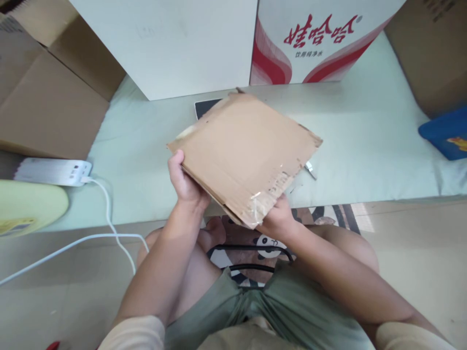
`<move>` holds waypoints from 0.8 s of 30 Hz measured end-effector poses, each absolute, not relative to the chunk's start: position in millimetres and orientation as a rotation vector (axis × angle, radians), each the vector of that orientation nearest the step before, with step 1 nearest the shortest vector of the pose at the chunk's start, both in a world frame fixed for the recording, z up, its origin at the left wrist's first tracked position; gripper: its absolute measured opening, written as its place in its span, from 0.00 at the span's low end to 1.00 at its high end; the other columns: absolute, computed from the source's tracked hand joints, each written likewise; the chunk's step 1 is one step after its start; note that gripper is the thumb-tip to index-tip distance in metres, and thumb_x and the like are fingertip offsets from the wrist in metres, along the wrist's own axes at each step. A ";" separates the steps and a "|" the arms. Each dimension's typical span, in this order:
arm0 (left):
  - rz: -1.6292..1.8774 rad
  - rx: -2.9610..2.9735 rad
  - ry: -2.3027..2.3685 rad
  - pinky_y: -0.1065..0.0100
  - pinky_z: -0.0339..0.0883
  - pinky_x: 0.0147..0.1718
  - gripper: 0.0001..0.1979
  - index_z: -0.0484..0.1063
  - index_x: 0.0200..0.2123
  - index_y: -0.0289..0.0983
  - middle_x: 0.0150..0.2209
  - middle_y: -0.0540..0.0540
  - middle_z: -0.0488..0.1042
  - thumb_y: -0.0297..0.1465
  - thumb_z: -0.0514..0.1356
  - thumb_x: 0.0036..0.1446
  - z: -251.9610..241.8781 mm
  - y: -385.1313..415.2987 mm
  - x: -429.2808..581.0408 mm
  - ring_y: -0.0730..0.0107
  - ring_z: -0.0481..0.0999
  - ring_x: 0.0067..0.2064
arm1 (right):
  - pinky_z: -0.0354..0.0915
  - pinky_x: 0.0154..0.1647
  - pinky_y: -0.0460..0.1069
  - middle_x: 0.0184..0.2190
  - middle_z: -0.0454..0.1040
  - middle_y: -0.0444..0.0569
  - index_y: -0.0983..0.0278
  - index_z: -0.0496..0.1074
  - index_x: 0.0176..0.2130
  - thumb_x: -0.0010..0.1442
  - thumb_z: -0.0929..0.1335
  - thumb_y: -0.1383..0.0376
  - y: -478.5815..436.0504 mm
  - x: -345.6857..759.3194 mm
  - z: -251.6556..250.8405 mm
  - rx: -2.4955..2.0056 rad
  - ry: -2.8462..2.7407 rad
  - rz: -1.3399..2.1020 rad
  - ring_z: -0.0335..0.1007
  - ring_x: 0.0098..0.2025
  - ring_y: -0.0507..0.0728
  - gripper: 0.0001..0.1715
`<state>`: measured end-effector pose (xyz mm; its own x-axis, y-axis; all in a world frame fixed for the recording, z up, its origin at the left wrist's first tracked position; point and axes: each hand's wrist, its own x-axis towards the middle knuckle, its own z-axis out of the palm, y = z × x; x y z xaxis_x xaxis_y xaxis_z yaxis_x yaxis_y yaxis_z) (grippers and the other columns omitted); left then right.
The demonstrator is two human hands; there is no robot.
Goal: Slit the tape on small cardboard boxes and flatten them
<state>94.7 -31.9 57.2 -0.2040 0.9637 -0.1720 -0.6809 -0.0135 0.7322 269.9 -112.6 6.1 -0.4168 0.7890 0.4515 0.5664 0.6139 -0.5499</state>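
A flattened brown cardboard piece [244,150] with clear tape along its near edge hangs tilted above the edge of a pale green mat [365,146]. My left hand [186,182] grips its left edge, thumb on top. My right hand [277,218] holds the near taped corner from below, fingers mostly hidden under the cardboard. A dark flat device [205,107] and a small metal object [310,170] peek out from under the cardboard on the mat.
A white box [171,43] and a red-and-white printed carton [317,39] stand at the back. Brown cartons [47,92] sit left, another [434,48] right. A blue object [445,131] lies at right. A white power strip [54,171] with cable [109,214] is at left.
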 end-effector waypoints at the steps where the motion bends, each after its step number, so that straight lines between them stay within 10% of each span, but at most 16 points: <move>1: 1.648 0.452 0.824 0.65 0.73 0.53 0.18 0.75 0.41 0.35 0.39 0.44 0.82 0.44 0.59 0.59 59.4 -31.0 93.0 0.62 0.81 0.44 | 0.74 0.43 0.57 0.31 0.79 0.50 0.58 0.78 0.36 0.64 0.70 0.57 -113.3 267.9 13.2 -0.965 -2.114 0.357 0.78 0.38 0.61 0.09; 7: 1.751 0.434 0.694 0.64 0.74 0.45 0.18 0.75 0.37 0.36 0.35 0.46 0.81 0.44 0.56 0.56 65.4 -26.1 69.9 0.61 0.80 0.41 | 0.54 0.23 0.51 0.20 0.64 0.40 0.60 0.68 0.32 0.67 0.63 0.64 -109.5 282.4 56.7 -0.724 -1.922 0.205 0.58 0.20 0.51 0.11; 13: 1.677 0.546 0.532 0.59 0.74 0.51 0.16 0.75 0.36 0.40 0.40 0.47 0.81 0.46 0.60 0.53 64.4 -26.9 52.3 0.55 0.79 0.51 | 0.69 0.46 0.56 0.39 0.76 0.48 0.58 0.73 0.41 0.60 0.70 0.68 -82.8 349.4 64.0 -1.350 -1.364 -0.062 0.75 0.44 0.60 0.08; 19: 1.605 0.548 0.550 0.60 0.74 0.50 0.13 0.76 0.36 0.42 0.35 0.50 0.80 0.44 0.61 0.54 66.5 -31.9 50.9 0.59 0.80 0.44 | 0.75 0.42 0.55 0.49 0.79 0.51 0.56 0.71 0.51 0.57 0.72 0.48 -71.6 390.5 55.7 -1.411 -1.132 0.840 0.79 0.45 0.59 0.26; 24: 1.475 0.500 0.755 0.59 0.77 0.47 0.14 0.77 0.33 0.44 0.35 0.48 0.83 0.47 0.59 0.55 74.9 -42.5 61.5 0.50 0.77 0.59 | 0.77 0.40 0.55 0.41 0.81 0.47 0.54 0.61 0.58 0.44 0.81 0.48 -71.5 370.9 49.7 -1.536 -1.086 1.165 0.80 0.43 0.62 0.49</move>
<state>61.5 -42.5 74.9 -0.0623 0.9874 -0.1455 -0.6950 0.0617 0.7163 370.9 -71.5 49.7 0.1715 0.9664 -0.1914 0.1234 -0.2138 -0.9691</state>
